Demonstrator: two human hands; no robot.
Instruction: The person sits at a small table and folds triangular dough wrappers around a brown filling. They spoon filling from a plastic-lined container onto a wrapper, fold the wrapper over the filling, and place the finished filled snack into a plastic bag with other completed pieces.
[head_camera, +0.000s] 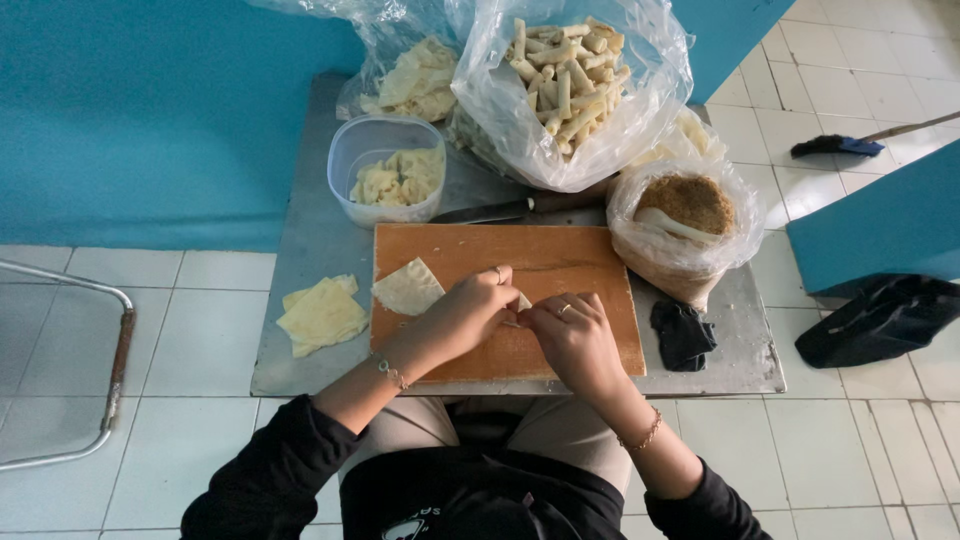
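Observation:
My left hand (470, 310) and my right hand (575, 335) meet over the wooden cutting board (590, 260), fingers pinched together on a thin pale pastry wrapper (408, 288) that lies on the board's left part. Only a small corner of the wrapper shows between the fingertips (523, 300); whatever lies inside it is hidden by my fingers. Both hands wear rings and a wrist bracelet.
The board lies on a low metal table (310, 250). On it are a stack of wrappers (322, 316), a plastic tub of filling (388, 170), a knife (500, 210), a bag of rolled pastries (565, 85), a bag of brown crumbs (688, 215) and a dark cloth (682, 335). A blue wall (150, 110) stands behind.

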